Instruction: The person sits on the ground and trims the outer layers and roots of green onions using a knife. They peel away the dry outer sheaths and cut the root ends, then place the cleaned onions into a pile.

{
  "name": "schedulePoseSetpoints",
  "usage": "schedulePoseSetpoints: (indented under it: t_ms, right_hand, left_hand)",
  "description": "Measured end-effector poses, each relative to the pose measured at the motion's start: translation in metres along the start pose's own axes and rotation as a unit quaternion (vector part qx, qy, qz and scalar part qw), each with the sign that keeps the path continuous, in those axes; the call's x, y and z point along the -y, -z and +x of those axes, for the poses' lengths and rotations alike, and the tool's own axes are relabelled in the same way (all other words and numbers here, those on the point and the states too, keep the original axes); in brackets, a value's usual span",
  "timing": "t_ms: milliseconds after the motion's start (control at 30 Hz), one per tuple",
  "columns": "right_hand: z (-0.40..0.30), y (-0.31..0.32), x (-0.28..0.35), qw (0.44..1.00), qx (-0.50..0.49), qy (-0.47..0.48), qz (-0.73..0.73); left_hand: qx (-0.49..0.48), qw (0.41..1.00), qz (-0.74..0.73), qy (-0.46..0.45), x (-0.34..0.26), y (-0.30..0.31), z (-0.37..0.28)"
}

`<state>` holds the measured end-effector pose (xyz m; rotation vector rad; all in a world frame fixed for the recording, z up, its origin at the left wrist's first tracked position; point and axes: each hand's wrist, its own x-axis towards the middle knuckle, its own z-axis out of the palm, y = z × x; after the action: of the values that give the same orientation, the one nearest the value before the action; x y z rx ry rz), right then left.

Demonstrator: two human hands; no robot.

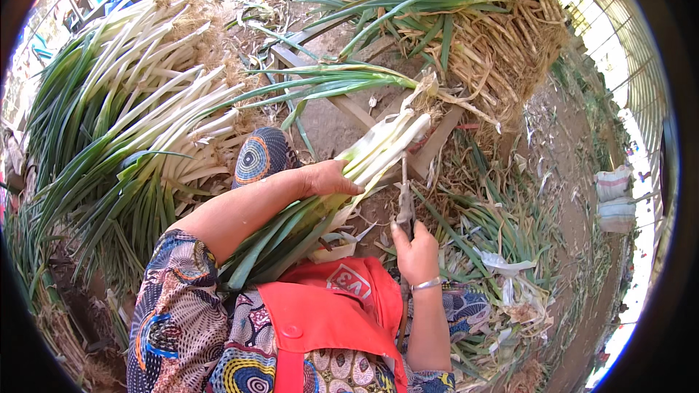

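My left hand point(330, 178) grips a bunch of green onions point(382, 147) around its pale stalks; the white ends point up and right, and the green leaves run under my forearm towards my lap. My right hand point(416, 254), with a metal bracelet at the wrist, holds a thin, dirt-coated rod-like tool point(405, 196), its tip beside the bunch. Part of the tool is hidden by my hand. Just beyond the bunch's root ends lies a loose green onion point(355, 77) with long leaves.
Cleaned green onions point(158, 103) are piled at left. Brown, unpeeled ones point(480, 38) lie at top right on a wooden frame point(349, 109). Stripped leaves and peelings point(508, 262) cover the ground at right. Sacks point(616, 202) stand by the right edge.
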<state>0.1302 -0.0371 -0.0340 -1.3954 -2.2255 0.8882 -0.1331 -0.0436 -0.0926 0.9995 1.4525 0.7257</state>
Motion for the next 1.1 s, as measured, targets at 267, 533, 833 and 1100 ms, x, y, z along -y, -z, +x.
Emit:
schedulePoseSetpoints:
  t_ms: [267,533,833,1100]
  right_hand:
    - [0.021,-0.009,0.005,0.999,-0.044,0.014,0.015]
    - [-0.003,-0.009,0.044,0.991,-0.025,0.128,0.038]
    - [-0.014,0.003,0.044,0.994,-0.037,0.014,0.101]
    - [0.005,-0.019,-0.015,0.989,-0.143,-0.025,0.035]
  left_hand:
    - [0.0,0.997,-0.063,-0.042,-0.026,0.03,-0.052]
    - [0.123,0.95,-0.281,-0.053,-0.042,0.027,-0.07]
    - [0.149,0.931,-0.325,-0.075,-0.05,0.023,-0.081]
    - [0.046,0.959,-0.269,-0.082,-0.036,0.038,-0.076]
